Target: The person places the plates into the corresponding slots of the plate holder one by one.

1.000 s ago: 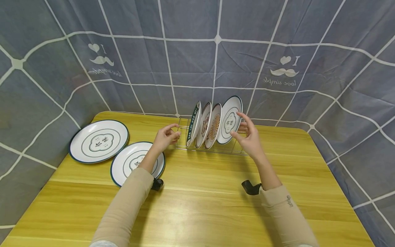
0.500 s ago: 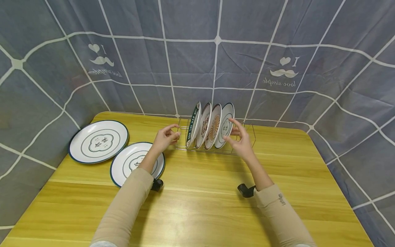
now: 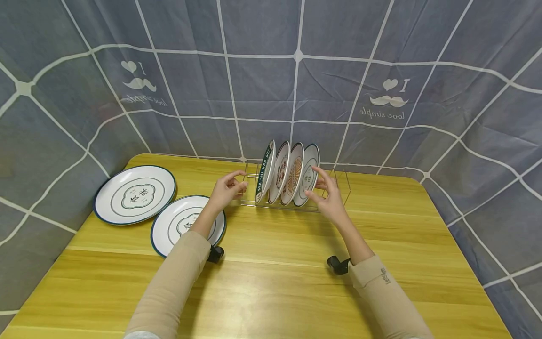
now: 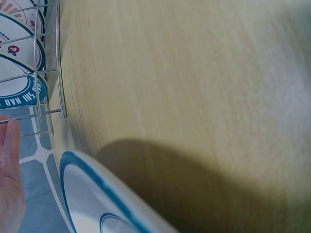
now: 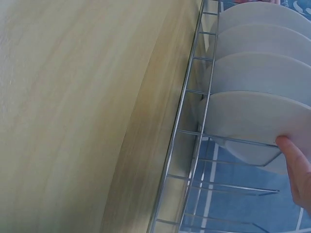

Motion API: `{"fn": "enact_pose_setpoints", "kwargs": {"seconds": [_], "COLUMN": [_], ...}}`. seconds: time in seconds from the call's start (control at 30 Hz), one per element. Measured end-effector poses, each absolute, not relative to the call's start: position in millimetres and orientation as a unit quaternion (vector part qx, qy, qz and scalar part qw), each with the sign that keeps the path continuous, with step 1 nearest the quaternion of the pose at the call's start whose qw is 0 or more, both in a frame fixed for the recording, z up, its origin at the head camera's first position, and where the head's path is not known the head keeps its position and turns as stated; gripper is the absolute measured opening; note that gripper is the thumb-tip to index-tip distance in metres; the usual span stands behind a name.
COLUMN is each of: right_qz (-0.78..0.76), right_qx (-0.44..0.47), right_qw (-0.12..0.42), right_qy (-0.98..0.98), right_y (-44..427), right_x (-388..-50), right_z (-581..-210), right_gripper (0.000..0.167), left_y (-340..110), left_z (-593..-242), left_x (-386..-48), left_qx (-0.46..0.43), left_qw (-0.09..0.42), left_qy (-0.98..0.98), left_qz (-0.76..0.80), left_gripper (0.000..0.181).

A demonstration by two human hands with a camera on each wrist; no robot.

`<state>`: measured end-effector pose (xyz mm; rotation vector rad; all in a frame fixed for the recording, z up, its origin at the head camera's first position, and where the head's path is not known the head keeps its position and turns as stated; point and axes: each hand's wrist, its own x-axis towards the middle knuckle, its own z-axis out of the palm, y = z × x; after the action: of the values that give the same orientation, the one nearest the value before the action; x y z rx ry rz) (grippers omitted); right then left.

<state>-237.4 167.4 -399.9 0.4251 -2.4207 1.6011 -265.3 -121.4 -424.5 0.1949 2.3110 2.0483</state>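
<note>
A wire dish rack stands near the back of the table, with several plates upright in a row in it. My left hand pinches the wire at the rack's left end; its fingers show at that wire in the left wrist view. At the right end of the row, my right hand holds a white dark-rimmed plate, thumb by its face. A fingertip touches this plate's pale back in the right wrist view. Left of it stand an orange-patterned plate, a red-patterned plate and a green-lettered plate.
Two larger blue-rimmed white plates lie at the left: a rear plate and a front plate partly under the left forearm. The wooden table meets a grey-blue checked curtain behind the rack.
My right hand has brought the rightmost plate left and down, close beside the orange-patterned one, and it now stands more upright. My left hand has stayed at the rack's end.
</note>
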Motion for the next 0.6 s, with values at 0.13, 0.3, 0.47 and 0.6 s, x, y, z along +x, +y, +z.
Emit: {"fn": "enact_pose_setpoints", "kwargs": {"seconds": [0.13,0.3,0.47,0.6], "right_qz": [0.540,0.556,0.567,0.589], "right_qx": [0.153,0.146,0.120,0.127], "right_qw": [0.105,0.083,0.158,0.254], "right_qy": [-0.821,-0.814,-0.800,-0.757], "right_y": [168,166,155,141], "right_x": [-237,-231,-212,-197], "right_z": [-400,-396,-396,-401], "right_gripper": [0.066,0.066,0.060,0.045], "left_y": [-122,-120,-121,-130], "left_z": [-425,-424,-422,-419], "left_x": [-265,-264,-256,-243], "left_qx": [0.064,0.060,0.068,0.079], "left_qw": [0.024,0.019,0.016,0.022], "left_qy": [0.745,0.745,0.745,0.743], "left_qz": [0.664,0.664,0.664,0.664], "left_gripper": [0.038,0.038,0.040,0.047]}}
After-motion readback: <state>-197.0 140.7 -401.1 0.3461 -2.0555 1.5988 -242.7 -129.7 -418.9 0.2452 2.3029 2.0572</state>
